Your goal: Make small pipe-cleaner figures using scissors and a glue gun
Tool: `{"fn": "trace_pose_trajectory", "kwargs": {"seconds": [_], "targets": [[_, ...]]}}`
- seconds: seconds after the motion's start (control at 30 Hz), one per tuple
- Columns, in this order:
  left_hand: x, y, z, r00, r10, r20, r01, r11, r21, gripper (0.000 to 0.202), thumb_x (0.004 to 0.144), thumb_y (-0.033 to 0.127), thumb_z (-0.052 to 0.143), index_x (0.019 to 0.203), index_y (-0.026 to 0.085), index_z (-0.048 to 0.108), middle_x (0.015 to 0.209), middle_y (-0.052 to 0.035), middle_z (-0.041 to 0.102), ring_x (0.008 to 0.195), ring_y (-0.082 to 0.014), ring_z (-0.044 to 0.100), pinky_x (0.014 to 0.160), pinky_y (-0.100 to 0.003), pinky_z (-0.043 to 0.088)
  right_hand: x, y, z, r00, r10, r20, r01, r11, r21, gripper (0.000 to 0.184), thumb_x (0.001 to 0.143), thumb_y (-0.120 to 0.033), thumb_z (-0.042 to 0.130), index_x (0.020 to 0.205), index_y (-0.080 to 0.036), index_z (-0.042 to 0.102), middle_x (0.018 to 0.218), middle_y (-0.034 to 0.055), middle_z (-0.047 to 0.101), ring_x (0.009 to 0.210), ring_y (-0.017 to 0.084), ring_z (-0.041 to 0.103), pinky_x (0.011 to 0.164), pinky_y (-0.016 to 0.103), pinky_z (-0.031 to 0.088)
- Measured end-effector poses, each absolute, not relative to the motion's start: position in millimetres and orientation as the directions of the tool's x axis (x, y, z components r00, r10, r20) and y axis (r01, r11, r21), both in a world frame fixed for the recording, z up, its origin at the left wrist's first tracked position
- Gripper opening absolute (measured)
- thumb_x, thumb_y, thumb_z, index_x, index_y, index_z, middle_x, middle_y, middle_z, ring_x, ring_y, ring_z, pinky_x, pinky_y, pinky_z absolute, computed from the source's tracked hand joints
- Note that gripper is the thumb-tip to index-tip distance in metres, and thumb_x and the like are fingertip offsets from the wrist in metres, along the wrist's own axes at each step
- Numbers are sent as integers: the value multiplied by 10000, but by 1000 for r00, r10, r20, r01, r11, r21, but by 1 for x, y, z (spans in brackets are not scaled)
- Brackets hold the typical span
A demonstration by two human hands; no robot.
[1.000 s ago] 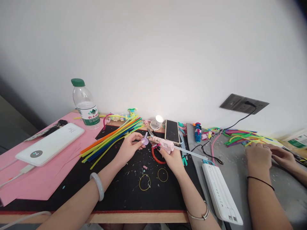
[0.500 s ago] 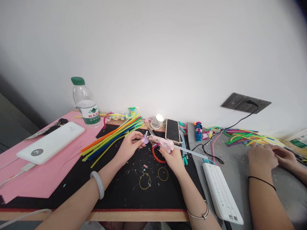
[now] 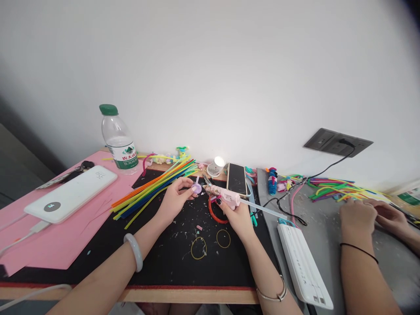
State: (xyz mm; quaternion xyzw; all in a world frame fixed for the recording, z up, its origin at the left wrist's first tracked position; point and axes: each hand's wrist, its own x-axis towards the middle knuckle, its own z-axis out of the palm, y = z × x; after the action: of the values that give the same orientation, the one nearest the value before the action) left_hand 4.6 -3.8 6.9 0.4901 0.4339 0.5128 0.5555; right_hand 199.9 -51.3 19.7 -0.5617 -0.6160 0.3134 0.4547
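Note:
Between the thumb and fingers of my left hand (image 3: 179,195) is a small purple piece (image 3: 196,188) with a short pale stem sticking up; its exact kind is unclear. My right hand (image 3: 234,214) is wrapped round a pink hot glue gun (image 3: 226,195). A clear glue stick (image 3: 262,207) juts from the back of the gun toward the right. The gun's nozzle points left at the purple piece, a small gap apart. Below the hands, two rubber bands (image 3: 198,248) and small scraps lie on the black mat (image 3: 157,267). A red ring (image 3: 217,214) lies beside the gun.
Colourful pipe cleaners (image 3: 154,188) lie left of my hands. A water bottle (image 3: 120,142), a white power bank (image 3: 70,194) and pink paper (image 3: 52,245) are further left. Behind stand a paper cup (image 3: 215,167) and a phone (image 3: 236,179). Another person's hands (image 3: 359,218) work at right, past a second power bank (image 3: 305,264).
My left hand has drawn the purple piece slightly left, away from the nozzle, and its stem now points up. My right hand with the glue gun has barely moved.

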Motion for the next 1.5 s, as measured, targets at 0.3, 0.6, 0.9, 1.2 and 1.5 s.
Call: {"fn": "trace_pose_trajectory", "kwargs": {"seconds": [0.3, 0.6, 0.9, 1.2, 1.5], "targets": [[3, -1, 4, 62, 998, 28, -192, -16, 981, 353, 675, 401, 726, 878, 180, 540, 833, -3, 637, 667, -140, 638, 685, -303, 521, 199, -51, 20, 29, 972, 231, 414, 199, -889, 317, 792, -326, 600, 1051, -181, 712, 885, 58, 733, 854, 256, 654, 737, 351, 526], [4, -2, 4, 61, 998, 13, -237, 1, 971, 340, 674, 374, 736, 875, 182, 541, 829, 8, 641, 663, -117, 631, 683, -274, 515, 198, -53, 22, -17, 984, 179, 417, 170, -893, 341, 781, -276, 601, 1094, -178, 696, 1075, 76, 715, 980, 275, 659, 872, 398, 508], [1, -1, 5, -28, 1000, 7, -267, -14, 964, 350, 671, 340, 715, 929, 178, 542, 851, -4, 640, 670, -120, 643, 682, -274, 522, 220, -50, 23, 271, 927, 260, 587, 55, -808, 317, 776, -362, 579, 1009, -195, 714, 890, 52, 736, 832, 252, 654, 726, 331, 500], [1, 0, 2, -25, 1000, 14, -262, -20, 965, 359, 683, 327, 710, 966, 184, 541, 839, -9, 647, 671, -121, 644, 693, -279, 529, 266, -43, 20, 498, 805, 323, 815, -307, -492, 456, 730, -239, 532, 1172, -160, 607, 1025, 111, 686, 934, 295, 587, 787, 359, 423], [3, -1, 4, -11, 1000, 3, -267, -6, 964, 367, 677, 339, 722, 964, 190, 549, 838, -3, 652, 671, -120, 645, 693, -276, 529, 294, -44, 16, 687, 706, 169, 713, -612, -342, 575, 709, -109, 514, 1275, -213, 513, 1148, 92, 629, 1078, 335, 507, 860, 384, 383]]}}
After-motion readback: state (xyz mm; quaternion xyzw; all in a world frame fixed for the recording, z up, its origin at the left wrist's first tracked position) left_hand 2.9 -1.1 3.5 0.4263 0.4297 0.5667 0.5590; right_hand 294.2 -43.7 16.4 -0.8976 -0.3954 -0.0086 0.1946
